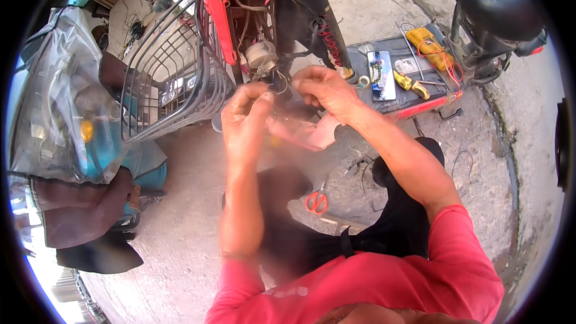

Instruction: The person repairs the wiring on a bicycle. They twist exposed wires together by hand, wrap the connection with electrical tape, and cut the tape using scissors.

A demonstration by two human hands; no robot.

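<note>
In front of me, the opened front of a scooter shows bare wiring [249,15] and a round pale part [261,55]. Just below that part, my left hand [247,111] and my right hand [327,91] are raised close together. Fingers and thumb are pinched on both, at either side of a thin wire [282,88] that loops between the fingertips. Their exact hold on it is partly hidden. Beneath the hands is a faded pink-red curved panel [309,134], blurred. A red body panel [219,15] stands upright left of the wiring.
A dark wire basket [174,78] juts out at left. On the footboard [360,60] lie a yellow multimeter [431,48] with a red lead, a phone [381,75], yellow-handled pliers [411,84] and a tape roll [363,81]. Orange-handled scissors [316,202] lie on the ground. Another covered vehicle [66,108] stands far left.
</note>
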